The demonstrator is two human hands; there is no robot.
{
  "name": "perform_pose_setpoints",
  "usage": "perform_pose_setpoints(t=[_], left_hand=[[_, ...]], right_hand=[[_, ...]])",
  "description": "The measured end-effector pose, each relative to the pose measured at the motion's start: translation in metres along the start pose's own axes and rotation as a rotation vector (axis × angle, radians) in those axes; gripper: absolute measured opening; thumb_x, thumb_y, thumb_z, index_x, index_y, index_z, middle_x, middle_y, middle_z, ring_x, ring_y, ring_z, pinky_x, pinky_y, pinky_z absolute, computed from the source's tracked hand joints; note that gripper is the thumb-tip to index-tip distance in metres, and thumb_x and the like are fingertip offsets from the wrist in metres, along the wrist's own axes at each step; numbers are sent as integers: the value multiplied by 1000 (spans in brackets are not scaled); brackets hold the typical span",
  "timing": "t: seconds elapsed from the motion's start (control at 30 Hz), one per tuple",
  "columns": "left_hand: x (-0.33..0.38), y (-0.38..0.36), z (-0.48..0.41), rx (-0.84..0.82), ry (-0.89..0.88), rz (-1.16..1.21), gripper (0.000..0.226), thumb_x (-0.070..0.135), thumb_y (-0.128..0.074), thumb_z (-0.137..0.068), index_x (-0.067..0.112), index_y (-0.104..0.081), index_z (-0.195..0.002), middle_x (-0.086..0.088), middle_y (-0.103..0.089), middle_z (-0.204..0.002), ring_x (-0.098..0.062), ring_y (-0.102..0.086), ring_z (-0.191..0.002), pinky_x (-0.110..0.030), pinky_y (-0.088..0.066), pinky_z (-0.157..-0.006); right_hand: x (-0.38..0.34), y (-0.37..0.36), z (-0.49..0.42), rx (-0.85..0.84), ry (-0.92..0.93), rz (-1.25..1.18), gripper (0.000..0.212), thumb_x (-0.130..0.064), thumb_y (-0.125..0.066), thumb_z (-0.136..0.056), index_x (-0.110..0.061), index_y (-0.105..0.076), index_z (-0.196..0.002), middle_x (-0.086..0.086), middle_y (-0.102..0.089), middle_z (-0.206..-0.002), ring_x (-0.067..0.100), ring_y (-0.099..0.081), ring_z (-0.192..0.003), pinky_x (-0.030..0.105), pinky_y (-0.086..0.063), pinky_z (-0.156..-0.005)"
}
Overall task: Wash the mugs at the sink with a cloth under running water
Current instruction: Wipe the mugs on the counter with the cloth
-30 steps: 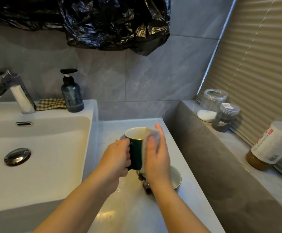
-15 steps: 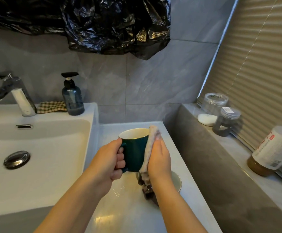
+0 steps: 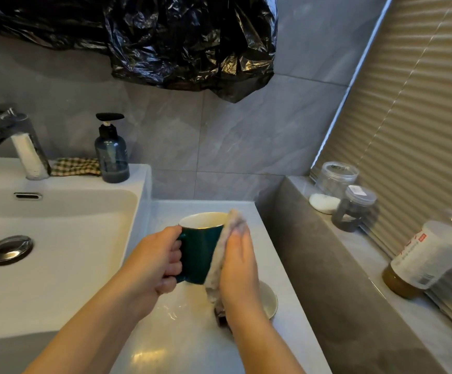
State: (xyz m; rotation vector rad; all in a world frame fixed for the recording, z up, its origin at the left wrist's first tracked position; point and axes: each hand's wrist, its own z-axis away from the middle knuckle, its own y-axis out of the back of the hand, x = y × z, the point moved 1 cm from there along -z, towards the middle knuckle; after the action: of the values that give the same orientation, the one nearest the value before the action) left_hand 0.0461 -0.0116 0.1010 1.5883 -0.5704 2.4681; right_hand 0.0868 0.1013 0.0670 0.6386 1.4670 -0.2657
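A dark green mug [image 3: 199, 252] with a white inside is held upright above the white counter [image 3: 181, 333], right of the sink [image 3: 57, 238]. My left hand [image 3: 156, 261] grips its handle. My right hand [image 3: 237, 261] presses a pale cloth [image 3: 226, 247] flat against the mug's right side, fingers straight. The cloth hangs down below the mug. A second mug or bowl with a pale rim [image 3: 269, 299] lies on the counter under my right wrist, mostly hidden. The tap [image 3: 17, 147] stands at the sink's back left; I see no water running.
A blue soap pump bottle [image 3: 111, 155] and a checked cloth [image 3: 75, 166] sit on the sink's back rim. On the grey ledge to the right stand two clear jars [image 3: 354, 195] and a labelled bottle [image 3: 430, 257]. A black plastic bag [image 3: 187, 39] hangs on the wall above.
My right hand slid the cloth from the mug's rim down along its right side. The left hand keeps its grip on the handle and the mug shifted slightly left.
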Motion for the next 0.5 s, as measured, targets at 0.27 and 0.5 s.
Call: perform_pose_setpoints(t=[0.27,0.5], left_hand=[[3,7,7,-56,-8,-180,43,27,-42,-95,22,-26,-55,7,-18,-47,-6,-13,-40,-14,-8,-35],[-8,4,-3,-54,-114,-350,33,24,-37,-97,16,-37,-66,4,-29,-49,-8,-20,-40,-17,-13,-38]], right_hand=[[-9,17,-14,-102,-364,-466,55,-64,-36,-89,-15,-61,-82,6,-65,-83,21,-59,-79,31,-46,-76],[14,-20,28,48,257,233,60,-67,-20,-76,-55,-11,-134,-25,1,-145,-2,-3,-138,24,-9,-115]])
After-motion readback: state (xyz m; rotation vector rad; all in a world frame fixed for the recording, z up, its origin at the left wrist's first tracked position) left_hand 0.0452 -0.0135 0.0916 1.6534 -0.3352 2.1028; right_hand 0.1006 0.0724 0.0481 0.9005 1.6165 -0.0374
